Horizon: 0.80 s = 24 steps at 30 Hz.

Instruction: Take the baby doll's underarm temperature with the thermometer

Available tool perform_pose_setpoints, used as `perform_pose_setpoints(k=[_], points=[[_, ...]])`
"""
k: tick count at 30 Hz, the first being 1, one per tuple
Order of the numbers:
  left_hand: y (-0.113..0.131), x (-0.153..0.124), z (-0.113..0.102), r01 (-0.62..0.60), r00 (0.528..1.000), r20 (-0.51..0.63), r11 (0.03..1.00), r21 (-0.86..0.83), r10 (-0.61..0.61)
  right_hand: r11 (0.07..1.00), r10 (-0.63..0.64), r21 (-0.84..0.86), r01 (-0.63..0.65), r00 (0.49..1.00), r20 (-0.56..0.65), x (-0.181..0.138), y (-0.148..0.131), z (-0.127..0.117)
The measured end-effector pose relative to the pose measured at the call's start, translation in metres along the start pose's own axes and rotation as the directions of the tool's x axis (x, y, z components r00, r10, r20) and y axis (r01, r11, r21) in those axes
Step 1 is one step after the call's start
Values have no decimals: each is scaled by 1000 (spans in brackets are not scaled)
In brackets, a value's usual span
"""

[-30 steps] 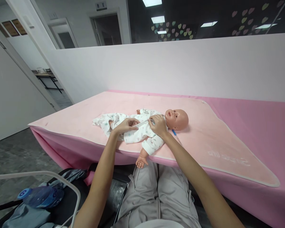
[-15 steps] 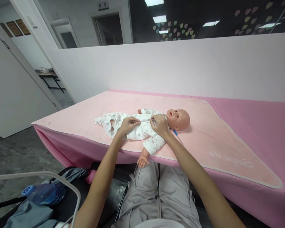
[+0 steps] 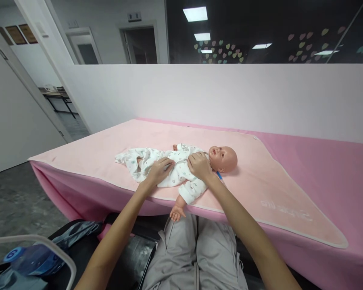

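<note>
A baby doll (image 3: pixel 223 158) lies on its back, head to the right, dressed in a white printed baby romper (image 3: pixel 177 177). Over its belly my left hand (image 3: pixel 160 170) is closed, thumb and fingers pinching the front of the romper. My right hand (image 3: pixel 199 166) is closed on the romper's chest, close to the doll's chin. A thin strip of the cloth seems to run between the two hands; the exact part held is too small to tell. One doll arm (image 3: pixel 178 208) reaches over the near table edge. Beside the doll's neck shows a blue-tipped thin object (image 3: pixel 219 175), partly hidden by my right wrist.
A pale pink mat (image 3: pixel 269 185) covers much of the table, over a darker pink cloth (image 3: pixel 329 173). A white wall (image 3: pixel 245 96) stands behind. At lower left are a water bottle (image 3: pixel 33 259) and a pale curved bar (image 3: pixel 56 246).
The camera view has shifted slightly. Both hands stay at the romper's front, with fingers bunched a little more and less of the thin strip showing between them. The doll lies as before.
</note>
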<state>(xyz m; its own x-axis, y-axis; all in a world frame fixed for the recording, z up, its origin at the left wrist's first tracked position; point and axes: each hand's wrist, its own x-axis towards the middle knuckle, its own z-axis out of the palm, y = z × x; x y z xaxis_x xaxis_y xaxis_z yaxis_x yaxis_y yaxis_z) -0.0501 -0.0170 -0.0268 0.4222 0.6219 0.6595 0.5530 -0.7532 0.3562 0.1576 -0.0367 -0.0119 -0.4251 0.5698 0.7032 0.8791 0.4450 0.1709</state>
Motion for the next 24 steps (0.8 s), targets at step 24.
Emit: perform_pose_setpoints(k=[24], points=[[27,86,58,227,949,304,851,-473,-84,539,842,-250,-805,520,141,-132,-10,-132]])
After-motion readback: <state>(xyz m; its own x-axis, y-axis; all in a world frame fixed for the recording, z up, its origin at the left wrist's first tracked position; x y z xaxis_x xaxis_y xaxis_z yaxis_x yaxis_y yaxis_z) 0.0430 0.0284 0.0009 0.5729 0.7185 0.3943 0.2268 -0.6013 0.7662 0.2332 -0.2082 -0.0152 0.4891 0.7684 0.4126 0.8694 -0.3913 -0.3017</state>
